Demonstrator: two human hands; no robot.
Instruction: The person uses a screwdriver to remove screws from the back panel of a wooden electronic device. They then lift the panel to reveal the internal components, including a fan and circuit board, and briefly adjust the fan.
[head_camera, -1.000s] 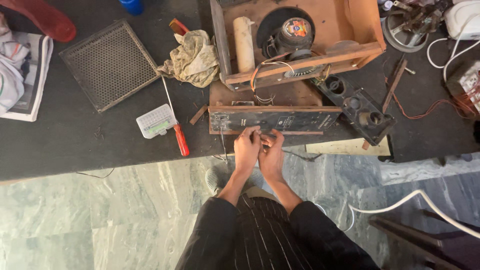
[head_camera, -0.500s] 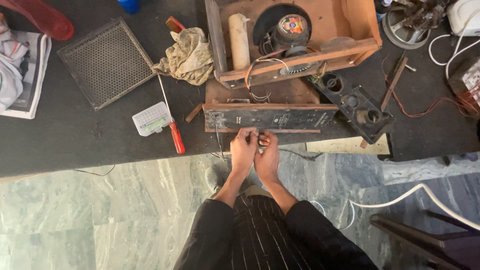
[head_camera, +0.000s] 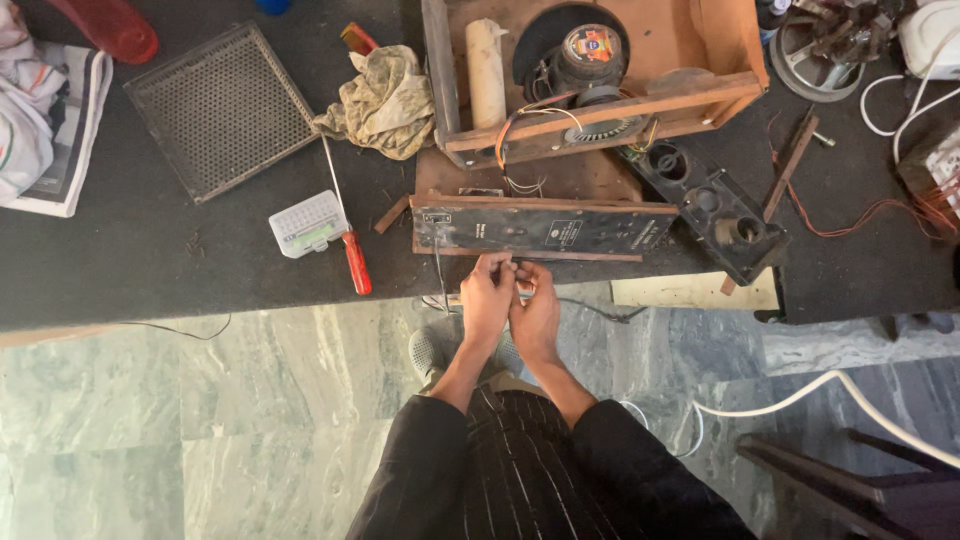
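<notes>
Dark surface (head_camera: 150, 270) over marble floor: the left hand (head_camera: 487, 297) and right hand (head_camera: 535, 312) are pressed together, fingers pinched on a small part, just below the black panel (head_camera: 540, 228) at the edge. A fiddly fitting step is judged; steady alignment is called for.

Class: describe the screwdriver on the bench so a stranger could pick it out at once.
Start at the dark workbench, then find the perforated metal grille. Just right of the small white box lies the screwdriver, the only tool with a red handle and a thin steel shaft.
</notes>
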